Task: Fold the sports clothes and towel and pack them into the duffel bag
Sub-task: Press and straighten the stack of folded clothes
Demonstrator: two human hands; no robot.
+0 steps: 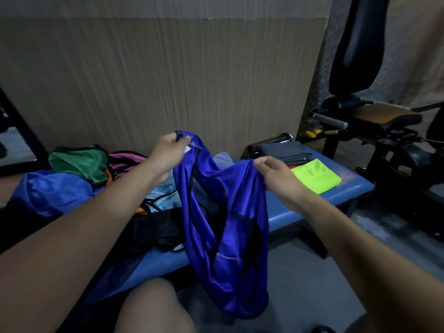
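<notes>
Left hand (169, 150) pinches blue jersey (225, 227) top edge; right hand (276, 175) grips opposite edge, jersey hanging between.

Left half of the worktop (312, 210) is choked with a clothes heap (79, 169); a bare blue strip lies open between the hanging blue garment (228, 236) and the folded pile (314, 176) at right.

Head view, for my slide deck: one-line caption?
Both hands, left and right, hold up a blue jersey over the bench.
</notes>
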